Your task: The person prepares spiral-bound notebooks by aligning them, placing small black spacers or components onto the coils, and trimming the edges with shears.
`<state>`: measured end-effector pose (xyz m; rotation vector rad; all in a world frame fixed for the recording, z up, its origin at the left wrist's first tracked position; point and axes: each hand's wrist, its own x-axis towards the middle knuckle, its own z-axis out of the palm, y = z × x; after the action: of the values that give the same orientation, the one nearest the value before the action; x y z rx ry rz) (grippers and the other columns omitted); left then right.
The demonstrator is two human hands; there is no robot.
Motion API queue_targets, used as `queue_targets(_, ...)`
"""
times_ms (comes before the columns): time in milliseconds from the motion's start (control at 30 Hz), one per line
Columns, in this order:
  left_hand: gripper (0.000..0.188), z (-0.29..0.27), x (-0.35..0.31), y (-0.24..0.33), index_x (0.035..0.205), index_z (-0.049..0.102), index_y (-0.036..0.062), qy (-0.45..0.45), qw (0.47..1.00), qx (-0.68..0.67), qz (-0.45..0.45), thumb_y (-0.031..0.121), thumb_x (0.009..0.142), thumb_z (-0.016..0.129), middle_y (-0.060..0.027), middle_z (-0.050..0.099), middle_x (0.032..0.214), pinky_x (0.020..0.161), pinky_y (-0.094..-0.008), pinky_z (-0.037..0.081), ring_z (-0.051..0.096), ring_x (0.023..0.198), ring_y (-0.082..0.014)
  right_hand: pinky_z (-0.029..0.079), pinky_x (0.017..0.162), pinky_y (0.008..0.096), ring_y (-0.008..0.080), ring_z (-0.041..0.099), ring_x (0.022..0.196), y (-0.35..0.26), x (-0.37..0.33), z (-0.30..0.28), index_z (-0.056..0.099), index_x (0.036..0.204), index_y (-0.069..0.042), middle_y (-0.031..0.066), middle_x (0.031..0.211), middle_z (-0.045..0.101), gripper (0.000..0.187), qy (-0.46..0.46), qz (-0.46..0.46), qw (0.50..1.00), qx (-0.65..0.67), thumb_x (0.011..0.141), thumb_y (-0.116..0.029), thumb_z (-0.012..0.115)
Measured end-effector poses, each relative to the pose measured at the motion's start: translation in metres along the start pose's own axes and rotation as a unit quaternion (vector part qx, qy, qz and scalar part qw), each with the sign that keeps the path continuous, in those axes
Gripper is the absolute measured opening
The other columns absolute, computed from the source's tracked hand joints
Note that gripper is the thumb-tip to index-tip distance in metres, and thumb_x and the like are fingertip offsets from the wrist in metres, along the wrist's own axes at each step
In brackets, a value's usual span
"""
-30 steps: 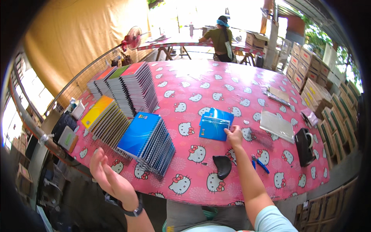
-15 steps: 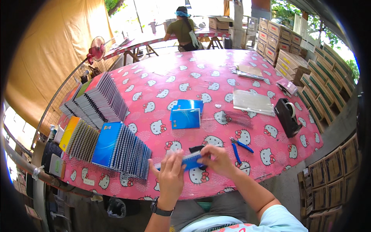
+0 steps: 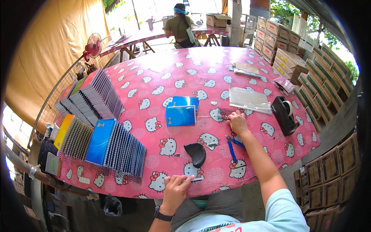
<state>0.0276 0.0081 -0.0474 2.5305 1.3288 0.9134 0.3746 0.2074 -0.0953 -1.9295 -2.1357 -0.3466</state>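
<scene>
My right hand (image 3: 236, 122) reaches out over the pink patterned tablecloth (image 3: 201, 73). Its fingertips rest on a short dark wire binding strip (image 3: 224, 113), just in front of a pile of clear plastic sleeves (image 3: 249, 99). Whether the fingers grip the strip is not clear. My left hand (image 3: 176, 189) lies at the table's front edge with nothing in it, fingertips beside a black curved piece (image 3: 196, 154). Two blue notebooks (image 3: 181, 112) lie stacked in the middle of the table. A blue pen-like tool (image 3: 232, 149) lies under my right forearm.
Rows of spiral notebooks stand on edge at the left (image 3: 116, 145) and further back (image 3: 92, 98). A black tape dispenser (image 3: 284, 112) sits at the right. Cardboard boxes (image 3: 317, 81) line the right side. Another person (image 3: 181, 27) works at a far table, near a fan (image 3: 92, 48).
Half a second ago both hands held a small blue item near the front edge. My right hand has since reached forward to the binding strip, and my left hand has dropped to the table edge.
</scene>
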Motion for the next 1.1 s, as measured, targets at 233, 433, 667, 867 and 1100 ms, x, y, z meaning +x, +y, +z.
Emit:
queue_targets(233,0.034,0.007,0.011,0.008,0.104,0.068,0.0119,0.040,0.999,0.016,-0.021,0.002,0.072,0.064,-0.0035,0.059,0.091,0.083,-0.0391,0.036,0.055,0.088,-0.0215,0.047,0.074,0.0422,0.0317,0.057,0.089,-0.003,-0.003,-0.063,0.061,0.104,-0.005,0.0127,0.091,0.064,0.019,0.152,0.069,0.958,0.232,0.085,-0.008,0.057)
queue_targets(433,0.029,0.017,0.006,0.003,0.103,0.066,0.0097,0.068,0.996,-0.019,-0.055,0.007,0.074,0.067,-0.0030,0.059,0.090,0.081,-0.0364,0.036,0.054,0.085,-0.0199,0.048,0.068,0.0337,0.0278,0.058,0.075,-0.100,-0.089,-0.142,0.059,0.121,-0.013,0.0110,0.082,0.057,0.039,-0.068,-0.167,0.867,0.465,0.086,0.002,0.054)
queue_targets(667,0.023,0.020,0.011,0.005,0.096,0.068,0.0195,0.074,0.996,-0.025,-0.037,0.014,0.074,0.070,0.0049,0.060,0.081,0.076,-0.0349,0.032,0.054,0.080,-0.0146,0.049,0.067,0.0304,0.0208,0.061,0.079,-0.112,-0.129,-0.120,0.066,0.101,-0.008,0.0070,0.089,0.060,0.024,-0.126,-0.096,0.844,0.512,0.078,-0.001,0.066)
queue_targets(867,0.022,0.019,0.010,0.004,0.094,0.068,0.0193,0.076,0.996,-0.032,-0.036,0.013,0.074,0.070,0.0045,0.060,0.081,0.076,-0.0355,0.032,0.054,0.080,-0.0150,0.049,0.068,0.0299,0.0195,0.061,0.079,-0.120,-0.130,-0.112,0.066,0.096,-0.004,0.0069,0.086,0.061,0.023,-0.134,-0.157,0.837,0.506,0.074,0.003,0.068)
queue_targets(1100,0.020,0.015,0.015,0.011,0.092,0.067,0.0156,0.068,0.996,-0.037,-0.051,0.015,0.072,0.071,0.0020,0.061,0.083,0.078,-0.0364,0.032,0.054,0.082,-0.0168,0.049,0.070,0.0350,0.0258,0.061,0.078,-0.129,-0.123,-0.133,0.060,0.112,-0.003,0.0112,0.082,0.061,0.031,-0.278,-0.073,0.795,0.534,0.081,-0.004,0.063)
